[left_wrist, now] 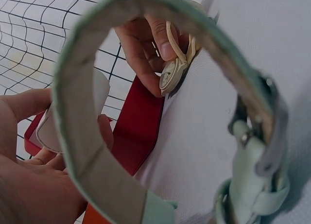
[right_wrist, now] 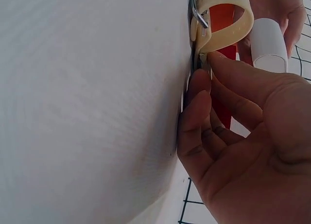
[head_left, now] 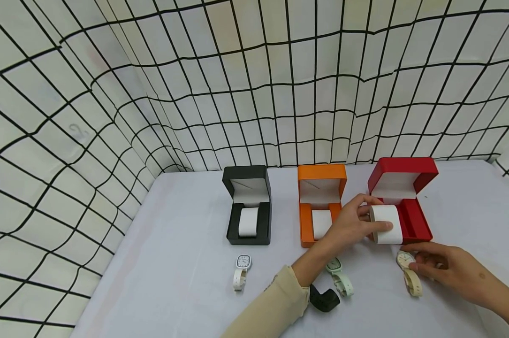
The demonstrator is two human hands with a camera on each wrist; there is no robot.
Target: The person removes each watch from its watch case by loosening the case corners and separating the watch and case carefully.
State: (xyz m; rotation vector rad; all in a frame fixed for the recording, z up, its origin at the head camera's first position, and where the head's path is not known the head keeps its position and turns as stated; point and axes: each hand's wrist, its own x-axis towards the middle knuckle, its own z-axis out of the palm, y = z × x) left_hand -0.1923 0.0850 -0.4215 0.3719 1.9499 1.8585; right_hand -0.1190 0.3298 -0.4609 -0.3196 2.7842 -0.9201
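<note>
My left hand (head_left: 355, 220) grips a white watch cushion (head_left: 387, 223) between thumb and fingers, held over the left part of the open red watch box (head_left: 419, 220). In front of that box, my right hand (head_left: 452, 270) pinches a cream wristwatch (head_left: 412, 281) near its round dial. In the right wrist view the thumb and fingers meet at the case, below the buckled strap (right_wrist: 228, 37). A pale green watch strap (left_wrist: 80, 112) looms large across the left wrist view, partly hiding both hands.
An orange watch box (head_left: 307, 230) and a black one (head_left: 233, 230) stand open, each with a white cushion inside. A white watch (head_left: 242, 272) and a pale green watch (head_left: 340, 277) lie in front. The black wrist camera (head_left: 325, 299) sits by my left sleeve. Black netting (head_left: 275, 84) rises behind.
</note>
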